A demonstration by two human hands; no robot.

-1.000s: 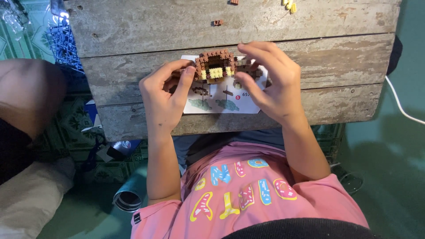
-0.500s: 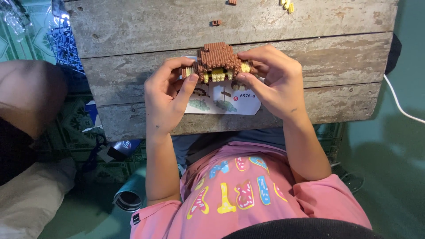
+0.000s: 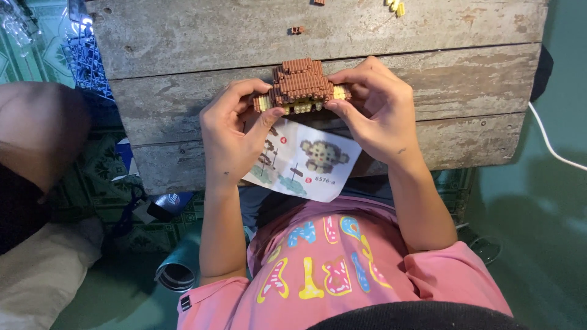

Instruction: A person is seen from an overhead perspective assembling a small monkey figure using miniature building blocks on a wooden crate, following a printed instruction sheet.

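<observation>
A small brick model (image 3: 301,85), brown on top with pale yellow pieces along its lower edge, is held just above the weathered wooden bench (image 3: 183,43). The left hand (image 3: 231,135) has its grip clamped on the model's left end, thumb pressed under the yellow edge. The right hand (image 3: 374,109) has its grip clamped on the model's right end. Just below the model, an instruction sheet (image 3: 306,162) lies on the bench, overhanging its near edge. Beyond the model, well apart, sit a loose brown brick (image 3: 297,29) and some yellow pieces (image 3: 396,6).
</observation>
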